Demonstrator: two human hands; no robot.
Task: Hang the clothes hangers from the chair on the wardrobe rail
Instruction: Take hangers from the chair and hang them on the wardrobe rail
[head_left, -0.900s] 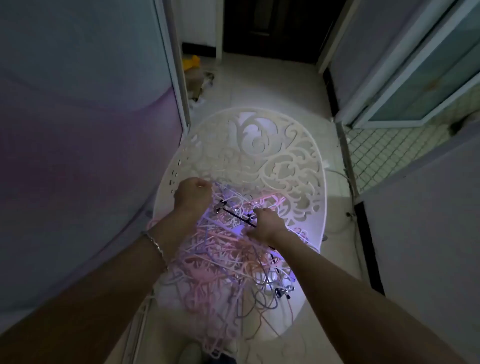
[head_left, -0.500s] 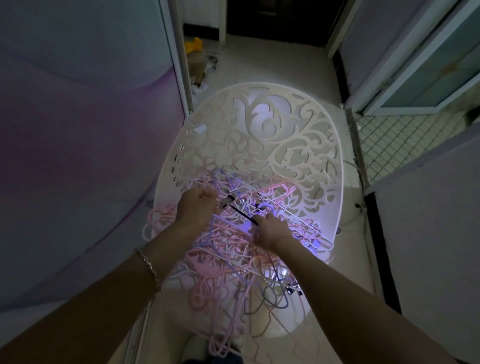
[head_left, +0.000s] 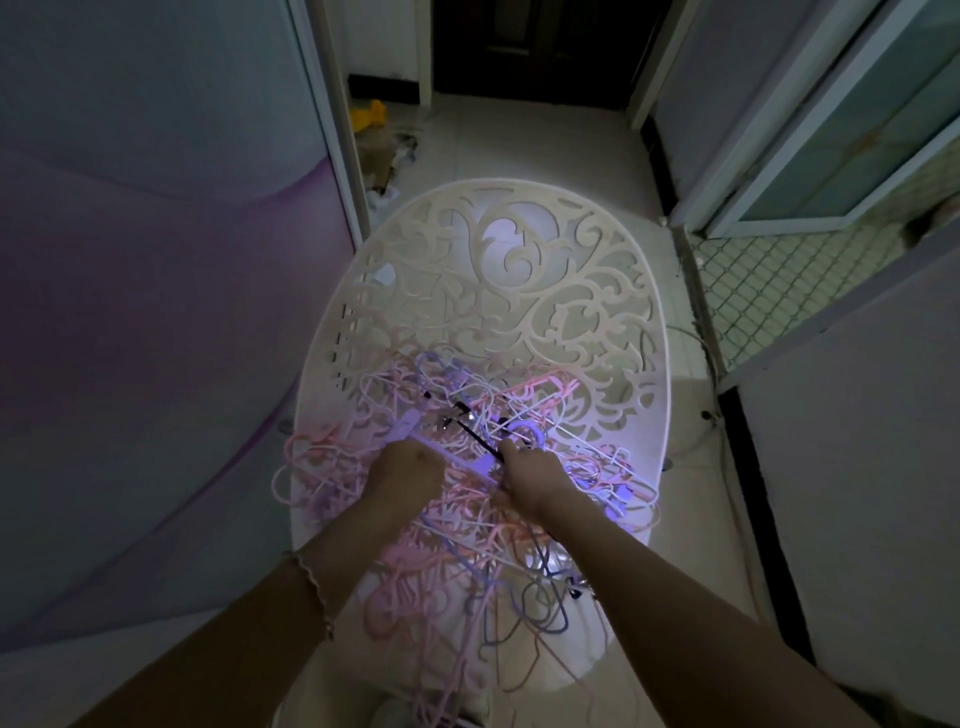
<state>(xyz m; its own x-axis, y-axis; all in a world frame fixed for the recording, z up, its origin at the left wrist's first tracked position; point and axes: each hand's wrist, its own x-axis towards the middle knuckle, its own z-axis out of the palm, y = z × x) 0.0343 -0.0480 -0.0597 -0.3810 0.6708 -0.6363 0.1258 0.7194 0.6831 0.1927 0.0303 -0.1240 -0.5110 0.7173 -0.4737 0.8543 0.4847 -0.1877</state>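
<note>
Tangled hangers (head_left: 452, 540) heaped on the chair (head_left: 509, 291) seat. Left hand (head_left: 404, 475) clenched round a purple hanger (head_left: 462, 460). Right hand (head_left: 530, 480) curled in the pile, apparently pinching a black hanger (head_left: 475, 434).

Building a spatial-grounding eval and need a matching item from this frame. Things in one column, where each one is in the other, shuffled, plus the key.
Things:
1. bracelet
2. yellow item
3. thin black hanger
4. pink and lilac hangers

Places:
A. tangled in a heap on the white chair
B. on the floor beyond the chair, beside the door frame
C. around the left wrist
D. one end runs into the right hand

Pairs: 1-C, 2-B, 3-D, 4-A
</note>
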